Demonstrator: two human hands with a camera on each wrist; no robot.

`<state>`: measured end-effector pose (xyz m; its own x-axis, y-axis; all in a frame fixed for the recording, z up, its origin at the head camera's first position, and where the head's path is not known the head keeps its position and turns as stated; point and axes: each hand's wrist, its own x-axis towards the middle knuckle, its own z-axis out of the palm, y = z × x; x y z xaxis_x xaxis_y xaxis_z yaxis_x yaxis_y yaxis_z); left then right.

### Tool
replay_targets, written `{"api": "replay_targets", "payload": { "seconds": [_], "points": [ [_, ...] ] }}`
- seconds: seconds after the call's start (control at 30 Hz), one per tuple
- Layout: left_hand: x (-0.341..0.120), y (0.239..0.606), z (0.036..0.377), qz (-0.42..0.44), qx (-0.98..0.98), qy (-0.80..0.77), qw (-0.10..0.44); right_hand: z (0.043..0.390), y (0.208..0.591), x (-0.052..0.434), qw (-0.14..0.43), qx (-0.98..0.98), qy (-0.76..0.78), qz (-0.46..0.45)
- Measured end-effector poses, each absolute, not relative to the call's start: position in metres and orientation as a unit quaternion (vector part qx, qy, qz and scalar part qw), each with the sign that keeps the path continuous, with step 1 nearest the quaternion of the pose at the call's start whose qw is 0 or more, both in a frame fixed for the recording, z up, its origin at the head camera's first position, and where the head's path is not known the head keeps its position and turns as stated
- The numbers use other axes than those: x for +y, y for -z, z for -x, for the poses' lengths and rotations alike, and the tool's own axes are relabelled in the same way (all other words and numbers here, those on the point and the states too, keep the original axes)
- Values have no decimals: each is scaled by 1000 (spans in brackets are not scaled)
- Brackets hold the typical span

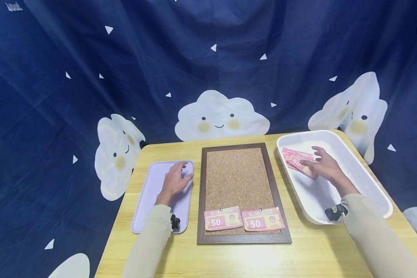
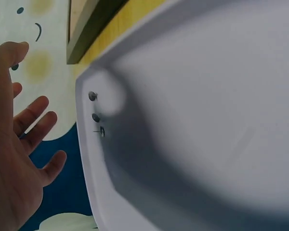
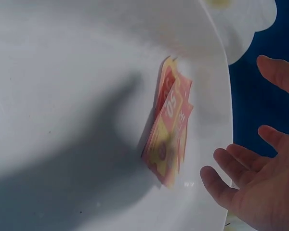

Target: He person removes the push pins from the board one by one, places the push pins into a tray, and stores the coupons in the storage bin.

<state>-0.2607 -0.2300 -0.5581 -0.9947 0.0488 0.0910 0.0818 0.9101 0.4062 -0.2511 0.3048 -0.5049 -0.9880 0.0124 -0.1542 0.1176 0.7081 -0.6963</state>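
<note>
i see my right hand (image 1: pixel 324 166) with fingers loose and spread over the stack of pink coupons (image 1: pixel 297 161) in the white bin (image 1: pixel 368 181), holding nothing, while my left hand (image 1: pixel 175 181) hovers open above the pins (image 2: pixel 95 117) in the purple tray (image 1: pixel 146 193), both flanking the cork board (image 1: pixel 237 181) where two coupons (image 1: pixel 243 221) sit pinned.

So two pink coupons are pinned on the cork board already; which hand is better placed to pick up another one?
The right hand: it hovers open in the white plastic bin, fingers over the stack of pink paper coupons. The left hand is over the lilac tray.
</note>
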Motion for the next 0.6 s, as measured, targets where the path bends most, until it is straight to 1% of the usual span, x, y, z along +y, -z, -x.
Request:
{"api": "replay_targets", "payload": {
  "seconds": [0.2, 0.4, 0.6],
  "points": [
    [-226, 553, 258, 28, -975, 217, 33, 248, 500, 297, 56, 920, 387, -38],
    [-221, 552, 256, 36, -974, 223, 33, 245, 497, 290, 31, 929, 368, -14],
    [-216, 553, 254, 40, -976, 212, 31, 242, 493, 281, 23, 932, 361, 2]
  ]
}}
